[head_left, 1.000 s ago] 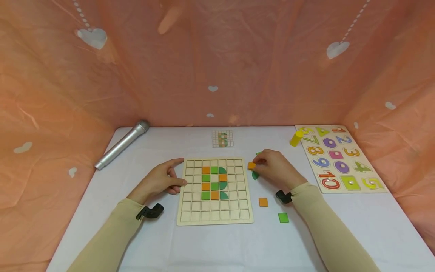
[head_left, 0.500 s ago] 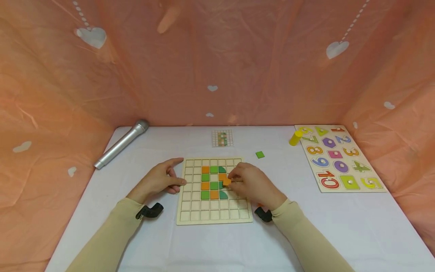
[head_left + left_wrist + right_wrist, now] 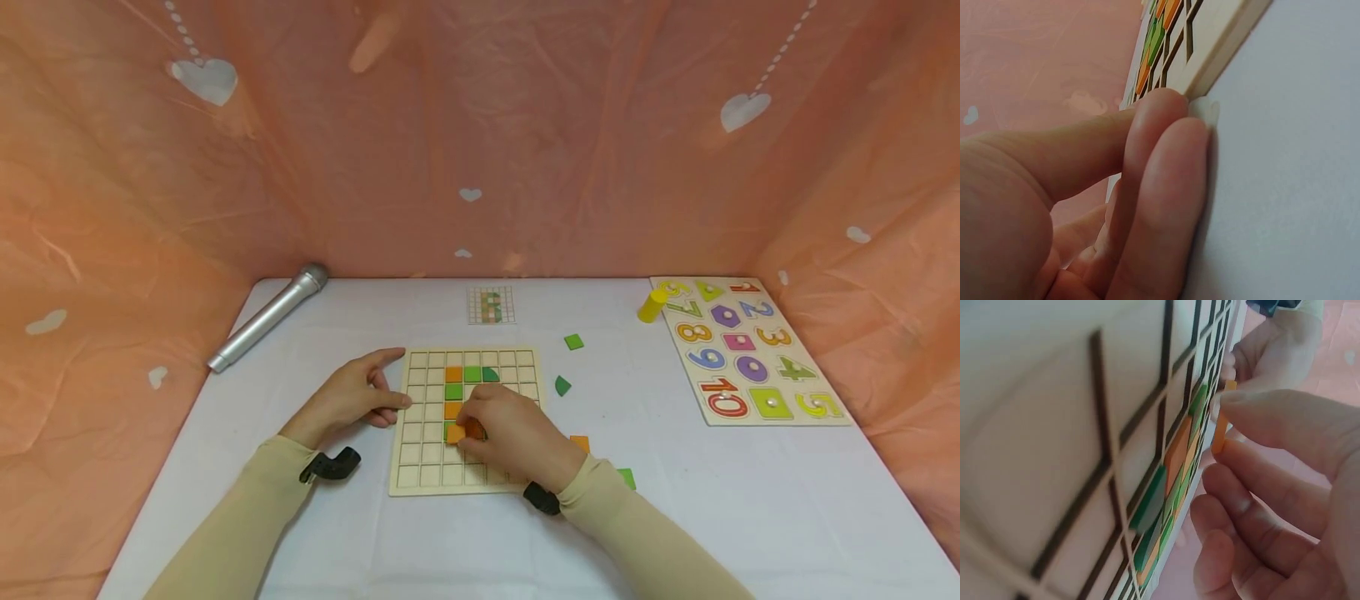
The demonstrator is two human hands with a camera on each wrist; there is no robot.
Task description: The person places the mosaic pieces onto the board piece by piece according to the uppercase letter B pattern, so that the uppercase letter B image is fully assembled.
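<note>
An orange square tile (image 3: 454,434) is pinched between the thumb and forefinger of my right hand (image 3: 517,437), over the lower left of the tile pattern. In the right wrist view, this held tile (image 3: 1221,428) stands on edge above the surface. Below lies a wooden grid board (image 3: 420,477) with orange and green tiles in its cells; my right hand hides part of the pattern. My left hand (image 3: 341,400) touches the board's left edge, thumb at mid-edge and forefinger stretched towards the top corner. Other fingers of that hand (image 3: 1166,187) rest beside the board on the table.
Right of the board lie a green square (image 3: 573,342), a green quarter-circle (image 3: 562,385), an orange square (image 3: 580,443) and another green square (image 3: 627,479). A pattern card (image 3: 492,306) lies behind. Further out are a microphone (image 3: 270,319), a yellow cylinder (image 3: 652,306) and a number puzzle (image 3: 738,337).
My right hand has carried the orange tile from the table right of the board leftwards, across the pattern to its lower left. The left hand has stayed put.
</note>
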